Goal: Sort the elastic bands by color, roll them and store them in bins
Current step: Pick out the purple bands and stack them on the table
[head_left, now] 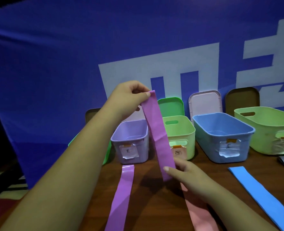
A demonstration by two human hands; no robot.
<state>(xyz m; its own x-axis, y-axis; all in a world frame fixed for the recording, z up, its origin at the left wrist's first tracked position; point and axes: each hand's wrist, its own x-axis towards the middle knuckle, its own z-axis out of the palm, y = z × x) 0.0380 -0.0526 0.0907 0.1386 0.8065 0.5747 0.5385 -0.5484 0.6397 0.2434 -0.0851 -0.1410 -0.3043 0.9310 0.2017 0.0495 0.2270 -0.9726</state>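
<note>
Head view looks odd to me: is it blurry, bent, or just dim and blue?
Head view: dim, blue-tinted light; wide-angle lens bends the backdrop; a glare streak sits on the flat purple band; the held purple band throws a dark shadow on the table; focus slightly soft.

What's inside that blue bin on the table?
Only the bare floor of the blue bin shows, with no bands in sight on it. The bin's near wall covers the front strip of the floor, so that part cannot be seen.

pink band (pixel 197 211): partly under right forearm (pixel 229 202) | bin labels (pixel 129 151): illegible | blue band (pixel 261 195): edge-cropped
</note>
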